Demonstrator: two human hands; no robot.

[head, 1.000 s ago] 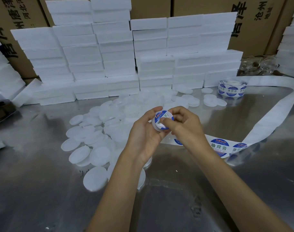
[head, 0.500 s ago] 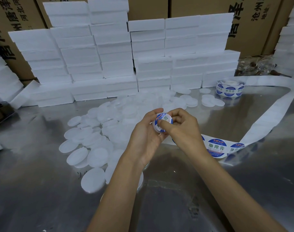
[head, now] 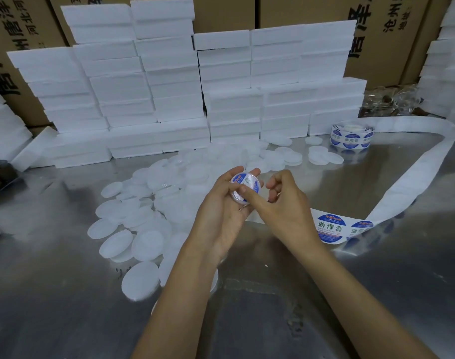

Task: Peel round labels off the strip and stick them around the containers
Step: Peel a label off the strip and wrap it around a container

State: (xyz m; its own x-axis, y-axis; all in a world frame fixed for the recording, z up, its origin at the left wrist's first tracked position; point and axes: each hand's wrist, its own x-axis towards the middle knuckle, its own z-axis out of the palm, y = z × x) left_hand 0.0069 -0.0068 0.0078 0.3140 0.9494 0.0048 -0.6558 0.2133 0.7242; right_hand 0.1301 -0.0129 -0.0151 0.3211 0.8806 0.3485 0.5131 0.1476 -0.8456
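Note:
My left hand point(head: 221, 216) grips a small round clear container point(head: 247, 186) that bears a blue and white round label on its face. My right hand point(head: 280, 211) presses its thumb onto that label while its other fingers curl loosely just right of the container. The label strip point(head: 332, 229) lies on the metal table right of my hands, showing two blue round labels, and its white backing loops away to the far right. A roll of labels point(head: 350, 136) stands at the back right.
Several white round containers point(head: 143, 224) lie scattered over the metal table point(head: 65, 294) left of and beyond my hands. White foam boxes point(head: 169, 99) are stacked along the back, with cardboard cartons point(head: 311, 11) behind them. More foam stacks stand at both sides.
My right hand's fingers have lifted off the container and spread away to the right, leaving the thumb on the label. The container now sits more exposed in my left hand.

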